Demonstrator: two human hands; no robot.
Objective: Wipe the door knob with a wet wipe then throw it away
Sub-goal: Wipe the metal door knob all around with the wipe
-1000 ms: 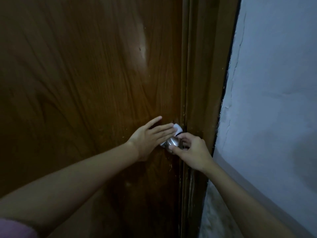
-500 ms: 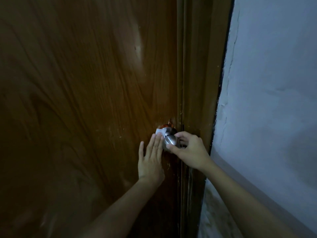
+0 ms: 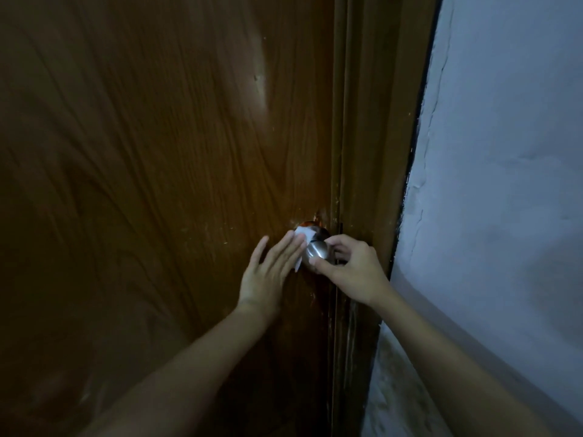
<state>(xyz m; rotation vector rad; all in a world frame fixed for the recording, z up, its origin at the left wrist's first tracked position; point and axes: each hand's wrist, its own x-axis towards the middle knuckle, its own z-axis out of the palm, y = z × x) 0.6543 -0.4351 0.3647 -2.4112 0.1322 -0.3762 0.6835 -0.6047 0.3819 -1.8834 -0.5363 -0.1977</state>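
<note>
**Wiping down the knob, wipe's pinned flat under the left hand**

So the person's right up against the wooden door point(image 3: 157, 184), both arms out. The left hand point(image 3: 268, 272) is spread open, fingers straight, pressing the white wet wipe point(image 3: 302, 236) against the left side of the round metal door knob point(image 3: 317, 251). A corner of the wipe pokes out above the fingertips and another bit hangs below them. The right hand point(image 3: 353, 269) is curled around the knob from the door frame point(image 3: 362, 152) side, thumb on the lower front, looks like it's just steadying it.

My take: that wipe is thin, limp and damp, so it'll bunch and slide rather than hold shape, and the knob is smooth metal, probably slick once wet. A flat palm only pushes it. I'd pinch the wipe between thumb and fingers and wrap it round the knob, or it may slip off. It weighs nothing, so balling it up to bin it should be easy. No bin in sight from here.
</note>
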